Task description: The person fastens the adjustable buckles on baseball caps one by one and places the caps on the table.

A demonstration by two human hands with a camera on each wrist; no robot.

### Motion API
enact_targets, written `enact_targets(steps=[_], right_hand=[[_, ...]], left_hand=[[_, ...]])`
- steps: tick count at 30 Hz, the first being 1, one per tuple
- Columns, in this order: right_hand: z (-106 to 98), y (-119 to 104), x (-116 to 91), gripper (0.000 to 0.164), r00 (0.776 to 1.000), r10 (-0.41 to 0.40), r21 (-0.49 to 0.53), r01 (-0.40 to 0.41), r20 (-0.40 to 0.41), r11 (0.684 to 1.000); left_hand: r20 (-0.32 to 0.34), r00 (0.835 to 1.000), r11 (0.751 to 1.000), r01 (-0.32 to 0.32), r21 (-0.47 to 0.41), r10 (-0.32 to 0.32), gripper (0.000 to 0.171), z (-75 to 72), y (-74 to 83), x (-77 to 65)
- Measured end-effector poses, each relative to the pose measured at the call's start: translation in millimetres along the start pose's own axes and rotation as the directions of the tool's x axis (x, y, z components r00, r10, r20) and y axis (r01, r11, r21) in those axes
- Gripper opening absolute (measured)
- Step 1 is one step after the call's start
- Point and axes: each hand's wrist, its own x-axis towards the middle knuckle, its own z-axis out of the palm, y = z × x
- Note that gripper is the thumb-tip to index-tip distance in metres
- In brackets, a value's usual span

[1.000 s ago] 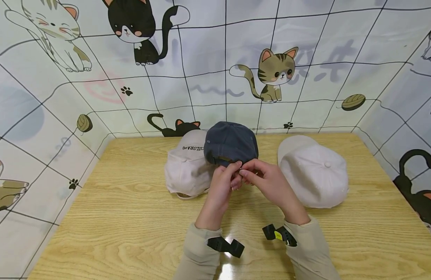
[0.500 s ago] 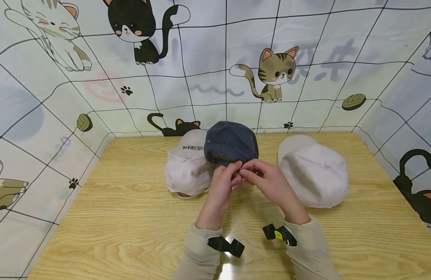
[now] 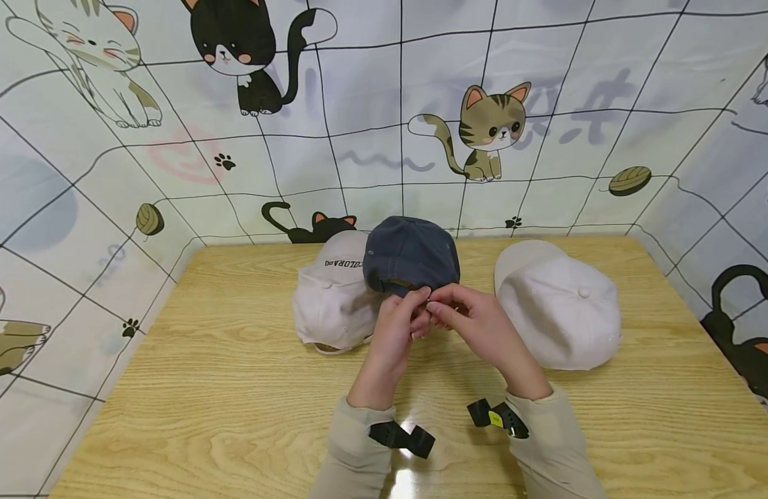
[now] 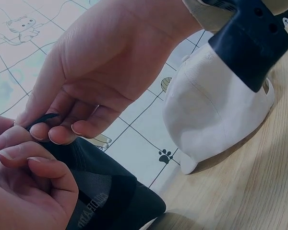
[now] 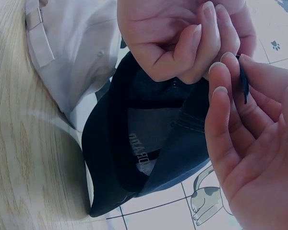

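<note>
A navy baseball cap (image 3: 412,253) stands in the middle of the head view, its back opening facing me. My left hand (image 3: 396,322) pinches the cap's back strap between thumb and fingers. Right beside it, my right hand (image 3: 477,319) pinches the same strap from the other side. In the right wrist view the strap's dark tail (image 5: 244,86) pokes out between the right thumb and fingers. That view also looks into the cap's inside, where printed lettering shows. Where the fingertips meet, most of the strap is hidden.
A pale cap lettered COLORADO (image 3: 330,301) lies left of the navy one, partly behind it. Another white cap (image 3: 561,308) lies to the right, near my right wrist. All are on a wooden table (image 3: 234,409), with a cat-patterned cloth (image 3: 371,90) behind.
</note>
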Motion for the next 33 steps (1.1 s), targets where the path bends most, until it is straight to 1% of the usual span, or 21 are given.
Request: enact_targets(steps=[9, 14, 22, 33], right_hand=[[-1.5, -1.2, -0.7, 0.013, 1.000, -0.008, 0.004, 0.008, 0.011, 1.000], [-2.1, -0.7, 0.0, 0.011, 1.000, -0.021, 0.015, 0.020, 0.014, 1.000], [-3.2, -1.3, 1.2, 0.013, 1.000, -0.005, -0.003, 0.005, 0.010, 1.000], [-4.0, -2.3, 0.9, 0.015, 1.000, 0.007, 0.000, -0.007, 0.005, 1.000]], left_hand=[[-0.008, 1.000, 1.000, -0.006, -0.002, 0.006, 0.050, 0.0, -0.8, 0.6], [-0.002, 1.000, 1.000, -0.003, 0.004, 0.003, 0.050, -0.4, -0.8, 1.3], [0.006, 1.000, 1.000, 0.001, 0.003, -0.001, 0.050, 0.8, 1.0, 1.1], [0.017, 1.000, 1.000, 0.005, -0.006, -0.005, 0.048, 2.0, 1.9, 0.8]])
